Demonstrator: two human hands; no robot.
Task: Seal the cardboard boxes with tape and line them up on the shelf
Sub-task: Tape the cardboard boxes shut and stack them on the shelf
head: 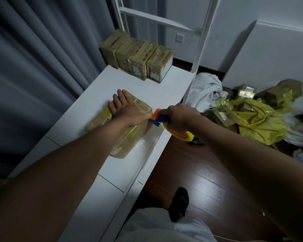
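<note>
A cardboard box (128, 137) wrapped in yellowish tape lies flat on the white shelf (166, 95). My left hand (128, 109) presses on its top with straight fingers. My right hand (180, 117) grips a blue and orange tape dispenser (160, 118) carrying a yellow tape roll (186, 137), held at the box's right edge. Several sealed boxes (138, 58) stand in a row at the far end of the shelf.
White shelf uprights (202, 37) rise behind the row. On the dark wooden floor to the right lie a white cloth (205, 89), yellow bags (259, 123) and several loose cardboard boxes (224, 116). Grey curtains hang on the left. My dark shoe (179, 203) is below.
</note>
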